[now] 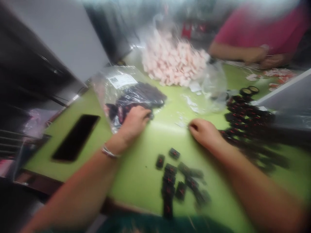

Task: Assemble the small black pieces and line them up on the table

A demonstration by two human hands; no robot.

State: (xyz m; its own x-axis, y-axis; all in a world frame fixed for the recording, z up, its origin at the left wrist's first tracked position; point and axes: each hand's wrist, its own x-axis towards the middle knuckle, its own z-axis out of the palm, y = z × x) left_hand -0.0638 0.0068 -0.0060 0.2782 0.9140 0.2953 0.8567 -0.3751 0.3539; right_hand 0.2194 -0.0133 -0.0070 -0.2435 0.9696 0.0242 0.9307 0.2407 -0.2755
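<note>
My left hand [136, 119] rests at the mouth of a clear plastic bag [102, 85] that holds dark parts [143, 94]. Its fingers are curled, and whatever they grip is hidden. A bracelet circles that wrist. My right hand [204, 129] lies on the green tabletop with its fingers curled in, beside small white scraps [181, 119]. Whether anything is inside the curl cannot be made out. Between my forearms, several small black blocks with red marks [174, 153] are scattered and partly lined up near the front edge.
A dark flat phone-like slab [76, 137] lies at the left. Pale pink pieces [175, 61] are heaped at the back. More black blocks [243, 113] pile up at the right, by two black rolls [249, 90]. Across the table, a person in pink [262, 29] handles thin white strands.
</note>
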